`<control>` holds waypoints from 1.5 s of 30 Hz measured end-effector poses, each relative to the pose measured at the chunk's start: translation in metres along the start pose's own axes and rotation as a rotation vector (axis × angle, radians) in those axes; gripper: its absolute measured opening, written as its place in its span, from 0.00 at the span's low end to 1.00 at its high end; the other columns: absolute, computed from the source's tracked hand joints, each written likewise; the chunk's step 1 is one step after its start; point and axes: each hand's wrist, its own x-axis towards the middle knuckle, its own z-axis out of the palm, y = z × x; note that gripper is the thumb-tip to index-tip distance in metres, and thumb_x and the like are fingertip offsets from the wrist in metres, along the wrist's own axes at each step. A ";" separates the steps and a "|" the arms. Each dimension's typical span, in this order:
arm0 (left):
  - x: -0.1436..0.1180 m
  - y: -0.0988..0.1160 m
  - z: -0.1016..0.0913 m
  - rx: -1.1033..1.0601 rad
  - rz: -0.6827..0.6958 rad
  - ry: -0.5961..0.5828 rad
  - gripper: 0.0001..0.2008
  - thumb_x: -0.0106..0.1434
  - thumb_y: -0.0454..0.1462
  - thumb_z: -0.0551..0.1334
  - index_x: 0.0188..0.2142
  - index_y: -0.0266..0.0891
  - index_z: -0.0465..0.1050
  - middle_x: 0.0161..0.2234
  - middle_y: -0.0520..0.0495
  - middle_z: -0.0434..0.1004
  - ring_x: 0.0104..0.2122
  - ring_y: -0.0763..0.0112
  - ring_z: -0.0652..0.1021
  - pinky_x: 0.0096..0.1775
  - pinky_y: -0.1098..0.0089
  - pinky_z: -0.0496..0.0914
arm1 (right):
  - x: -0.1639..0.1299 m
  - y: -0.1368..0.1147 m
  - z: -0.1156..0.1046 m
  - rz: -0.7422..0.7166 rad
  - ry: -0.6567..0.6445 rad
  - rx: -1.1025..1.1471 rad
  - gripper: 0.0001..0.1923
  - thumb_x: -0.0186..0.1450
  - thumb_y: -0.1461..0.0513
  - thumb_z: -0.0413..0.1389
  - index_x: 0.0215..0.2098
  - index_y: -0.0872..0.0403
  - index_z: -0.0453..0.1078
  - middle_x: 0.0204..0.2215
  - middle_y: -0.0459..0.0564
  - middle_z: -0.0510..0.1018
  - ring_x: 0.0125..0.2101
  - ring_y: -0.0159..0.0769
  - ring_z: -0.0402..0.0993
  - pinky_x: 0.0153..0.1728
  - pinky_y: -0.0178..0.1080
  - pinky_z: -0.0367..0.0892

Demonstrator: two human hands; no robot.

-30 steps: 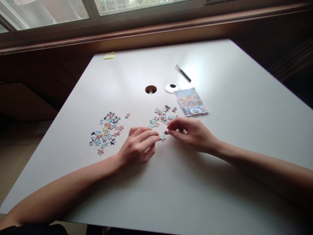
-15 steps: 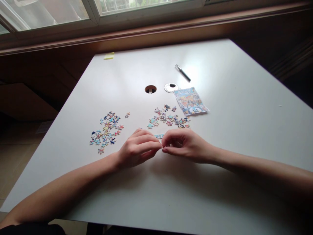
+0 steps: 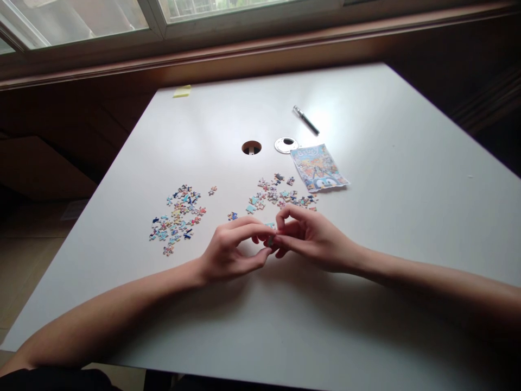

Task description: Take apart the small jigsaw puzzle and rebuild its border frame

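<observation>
While both hands, left hand (image 3: 231, 248) and right hand (image 3: 310, 236), pinch a small puzzle piece (image 3: 271, 239) just above the near worktop (image 3: 366, 304), seemingly aligning it, loose pieces (image 3: 177, 218) lie sorted beyond

Left arm: reaching in bare from the lower left, the forearm angling up toward the middle.
Left hand (image 3: 230, 251): curling its fingers, thumb and forefinger tips pinching together.
Right arm: stretching in from the right edge, the forearm lying low.
Right hand (image 3: 311, 238): bending its fingers inward, the grip meeting the left fingertips.
</observation>
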 end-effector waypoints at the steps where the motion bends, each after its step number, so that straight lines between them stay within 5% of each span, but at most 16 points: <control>1: 0.000 0.000 0.000 0.005 -0.015 -0.002 0.14 0.60 0.29 0.67 0.46 0.34 0.77 0.37 0.43 0.78 0.34 0.73 0.77 0.39 0.70 0.76 | 0.000 -0.001 0.000 0.006 -0.004 0.009 0.18 0.65 0.52 0.62 0.37 0.51 0.57 0.33 0.48 0.82 0.33 0.36 0.81 0.37 0.41 0.77; 16: -0.001 -0.003 -0.002 -0.003 -0.065 0.005 0.14 0.63 0.29 0.63 0.48 0.37 0.78 0.38 0.42 0.80 0.34 0.72 0.80 0.40 0.69 0.77 | 0.001 0.002 -0.006 -0.044 -0.038 -0.131 0.15 0.66 0.57 0.61 0.44 0.51 0.60 0.34 0.50 0.83 0.37 0.37 0.80 0.39 0.40 0.72; 25: -0.003 -0.006 -0.002 0.031 -0.077 -0.016 0.14 0.66 0.31 0.63 0.50 0.43 0.79 0.40 0.43 0.77 0.37 0.71 0.78 0.38 0.69 0.76 | 0.000 0.004 -0.007 -0.073 0.083 -0.260 0.14 0.62 0.55 0.64 0.40 0.52 0.67 0.32 0.50 0.83 0.33 0.38 0.81 0.36 0.40 0.74; 33: -0.005 -0.007 0.000 0.057 0.038 -0.010 0.18 0.67 0.28 0.61 0.54 0.42 0.75 0.41 0.44 0.77 0.37 0.74 0.78 0.39 0.72 0.75 | -0.001 0.005 -0.005 -0.090 0.089 -0.311 0.09 0.65 0.57 0.60 0.38 0.52 0.68 0.31 0.48 0.81 0.32 0.36 0.80 0.33 0.36 0.73; 40: -0.007 -0.005 0.000 0.144 0.100 -0.019 0.18 0.67 0.28 0.61 0.55 0.42 0.73 0.43 0.43 0.78 0.41 0.72 0.78 0.43 0.69 0.75 | -0.001 -0.001 -0.011 -0.250 0.119 -0.612 0.04 0.63 0.61 0.58 0.36 0.53 0.70 0.26 0.45 0.75 0.25 0.30 0.70 0.27 0.34 0.67; 45: -0.006 -0.009 -0.006 0.431 0.108 0.009 0.14 0.61 0.30 0.64 0.47 0.39 0.76 0.44 0.43 0.79 0.44 0.63 0.75 0.49 0.59 0.72 | 0.005 -0.012 -0.044 -0.453 0.198 -1.033 0.04 0.62 0.62 0.60 0.35 0.52 0.72 0.37 0.52 0.74 0.35 0.36 0.71 0.38 0.39 0.68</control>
